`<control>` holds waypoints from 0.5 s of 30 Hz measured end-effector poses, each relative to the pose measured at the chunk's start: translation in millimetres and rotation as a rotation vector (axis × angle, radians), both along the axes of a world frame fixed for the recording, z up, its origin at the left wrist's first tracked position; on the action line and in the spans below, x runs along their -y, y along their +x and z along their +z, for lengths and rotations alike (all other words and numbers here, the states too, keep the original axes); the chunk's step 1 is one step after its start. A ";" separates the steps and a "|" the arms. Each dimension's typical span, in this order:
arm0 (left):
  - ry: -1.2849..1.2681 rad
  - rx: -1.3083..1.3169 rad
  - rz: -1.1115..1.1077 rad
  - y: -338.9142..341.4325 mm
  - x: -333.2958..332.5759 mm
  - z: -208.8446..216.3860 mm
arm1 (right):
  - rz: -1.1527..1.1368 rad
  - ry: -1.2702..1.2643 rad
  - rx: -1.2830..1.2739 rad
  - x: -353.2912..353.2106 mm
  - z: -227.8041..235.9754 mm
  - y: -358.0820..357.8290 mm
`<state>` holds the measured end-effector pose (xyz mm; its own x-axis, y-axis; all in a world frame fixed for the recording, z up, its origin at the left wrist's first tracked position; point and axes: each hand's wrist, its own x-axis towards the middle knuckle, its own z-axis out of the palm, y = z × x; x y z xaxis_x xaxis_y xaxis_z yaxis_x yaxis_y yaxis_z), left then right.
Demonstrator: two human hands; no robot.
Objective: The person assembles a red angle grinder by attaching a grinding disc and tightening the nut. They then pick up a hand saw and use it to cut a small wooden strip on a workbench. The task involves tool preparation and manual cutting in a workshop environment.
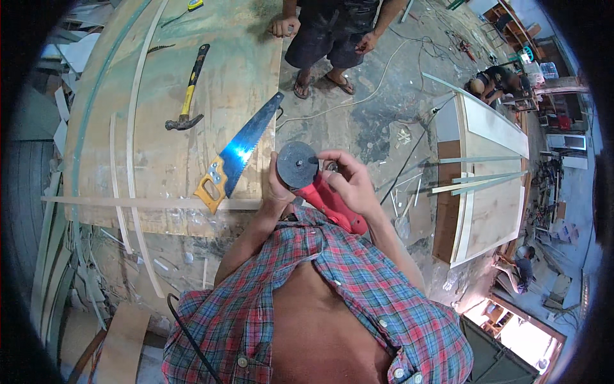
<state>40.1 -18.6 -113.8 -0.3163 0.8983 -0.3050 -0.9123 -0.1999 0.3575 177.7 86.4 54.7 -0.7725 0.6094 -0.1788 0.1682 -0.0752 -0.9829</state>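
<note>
In front of my chest I have an angle grinder with a red body [332, 208] and a dark round disc [296, 168] facing up. My left hand [275, 187] is wrapped round the grinder's head, with the thumb along the disc's left edge. On the other side, my right hand [353, 182] has its index finger at the disc's right rim. Its thumb and fingers curl round a small dark piece, too hidden to name. Left of the grinder, a handsaw [246, 150] with a yellow-orange handle lies on the wooden board [173, 160].
A claw hammer [189, 89] and a yellow tape measure [194, 5] lie on the board, with thin wooden strips [132, 128]. A person [332, 32] stands across from me. Cables [377, 89] cross the floor. A wooden panel structure [486, 185] stands right; other people crouch beyond it.
</note>
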 end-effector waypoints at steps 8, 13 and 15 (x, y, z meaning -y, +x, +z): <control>-0.074 -0.521 0.004 7.1 7.1 -30.8 | 0.223 0.427 0.180 -0.4 17.8 -22.0; -0.062 -0.482 0.010 7.6 6.8 -25.8 | 0.237 0.426 0.148 -4.8 17.1 -20.5; -0.059 -0.489 0.014 7.0 4.3 -26.1 | 0.259 0.444 0.162 -6.3 16.8 -20.8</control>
